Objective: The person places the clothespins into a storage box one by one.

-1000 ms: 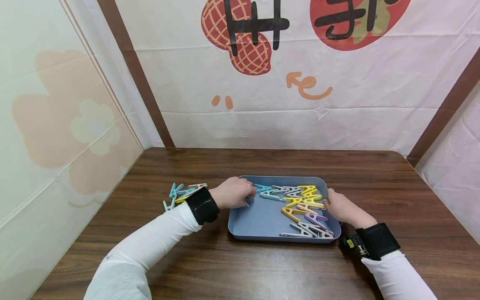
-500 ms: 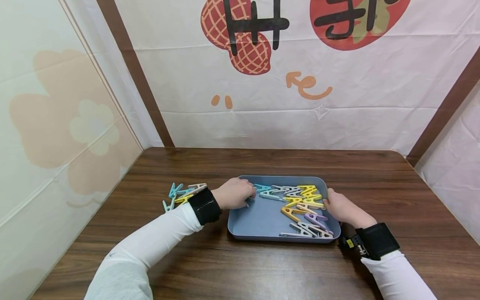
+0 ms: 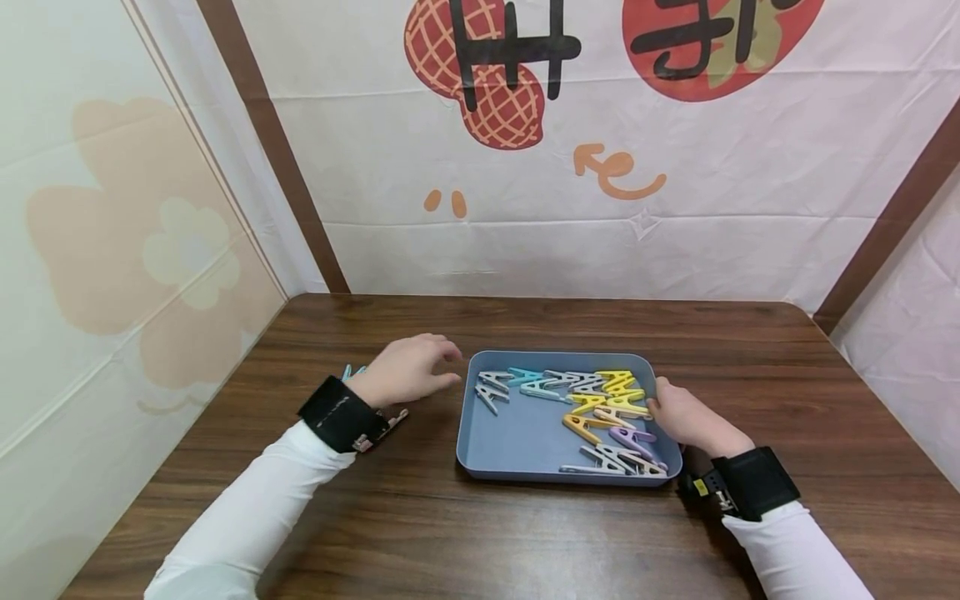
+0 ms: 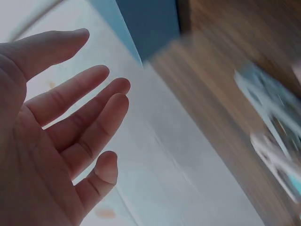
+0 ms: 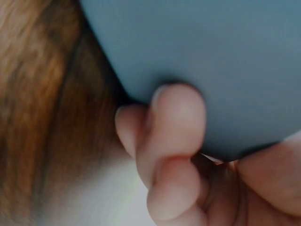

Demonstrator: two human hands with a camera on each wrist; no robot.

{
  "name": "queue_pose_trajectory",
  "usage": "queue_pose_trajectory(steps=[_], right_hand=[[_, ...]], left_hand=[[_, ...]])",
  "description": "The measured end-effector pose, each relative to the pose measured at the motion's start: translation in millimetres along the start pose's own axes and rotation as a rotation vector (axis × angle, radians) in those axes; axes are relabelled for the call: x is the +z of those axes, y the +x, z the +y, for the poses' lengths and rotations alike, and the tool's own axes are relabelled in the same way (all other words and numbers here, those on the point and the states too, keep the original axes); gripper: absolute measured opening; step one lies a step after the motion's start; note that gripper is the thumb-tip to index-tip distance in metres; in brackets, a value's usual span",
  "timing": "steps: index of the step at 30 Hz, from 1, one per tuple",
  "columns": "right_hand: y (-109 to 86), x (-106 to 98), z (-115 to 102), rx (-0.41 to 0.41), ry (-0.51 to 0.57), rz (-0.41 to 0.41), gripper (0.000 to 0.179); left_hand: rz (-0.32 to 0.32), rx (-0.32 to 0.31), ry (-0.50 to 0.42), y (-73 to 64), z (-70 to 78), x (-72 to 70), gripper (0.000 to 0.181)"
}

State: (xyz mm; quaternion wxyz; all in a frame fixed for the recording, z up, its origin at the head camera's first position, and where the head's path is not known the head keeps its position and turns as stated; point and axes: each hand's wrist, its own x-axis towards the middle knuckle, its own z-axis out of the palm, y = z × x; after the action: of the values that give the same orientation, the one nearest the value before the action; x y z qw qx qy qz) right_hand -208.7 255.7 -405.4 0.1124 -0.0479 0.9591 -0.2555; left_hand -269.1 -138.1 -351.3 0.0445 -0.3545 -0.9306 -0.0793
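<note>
My left hand (image 3: pixel 408 368) is over the table just left of the blue-grey tray (image 3: pixel 517 477). Its fingers are loosely bent around nothing, as the left wrist view of the hand (image 4: pixel 70 117) confirms. Below that hand lie more clothespins (image 4: pixel 275 110), mostly hidden by it in the head view. My right hand (image 3: pixel 693 417) grips the tray's right side, fingers (image 5: pixel 178 122) curled against its outer wall in the right wrist view. Inside the tray, two grey-blue clothespins (image 3: pixel 491 395) lie at the back left corner, apart from the coloured ones (image 3: pixel 611 408) along the right.
The brown wooden table (image 3: pixel 540 542) carries the tray near its middle. Behind it hangs a white printed cloth (image 3: pixel 360 167), and another cloth wall (image 3: pixel 112 275) stands along the left side.
My left hand has moved out of the tray to the left, over the table, uncovering the grey-blue clothespins in the back left corner. The right hand has stayed at the tray's side.
</note>
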Motion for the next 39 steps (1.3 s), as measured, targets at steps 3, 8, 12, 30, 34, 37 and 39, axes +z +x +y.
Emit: queue_pose_trajectory(steps=[3, 8, 12, 30, 34, 37, 39], right_hand=[[0.2, 0, 1, 0.003, 0.003, -0.003, 0.03], [0.7, 0, 1, 0.015, 0.008, -0.012, 0.032], [0.5, 0, 0, 0.011, 0.005, -0.01, 0.031], [-0.7, 1, 1, 0.006, 0.003, 0.004, 0.032], [-0.6, 2, 1, 0.011, 0.007, -0.001, 0.034], [0.3, 1, 0, 0.011, -0.005, 0.003, 0.034], [0.9, 1, 0, 0.01, -0.011, 0.007, 0.034]], left_hand=[[0.016, -0.08, -0.042, -11.4, -19.1, -7.4, 0.031], [0.016, -0.199, -0.088, -30.3, -49.6, -14.2, 0.036], [-0.012, -0.293, -0.149, -44.4, -68.7, -16.4, 0.039], [-0.221, -0.677, -0.068, -60.2, -106.8, -4.4, 0.045], [-0.24, -0.72, -0.061, -55.9, -111.0, 1.2, 0.046], [-0.239, -0.746, -0.047, -51.9, -111.7, 3.3, 0.044], [-0.236, -0.762, -0.036, -49.4, -112.0, 3.9, 0.042]])
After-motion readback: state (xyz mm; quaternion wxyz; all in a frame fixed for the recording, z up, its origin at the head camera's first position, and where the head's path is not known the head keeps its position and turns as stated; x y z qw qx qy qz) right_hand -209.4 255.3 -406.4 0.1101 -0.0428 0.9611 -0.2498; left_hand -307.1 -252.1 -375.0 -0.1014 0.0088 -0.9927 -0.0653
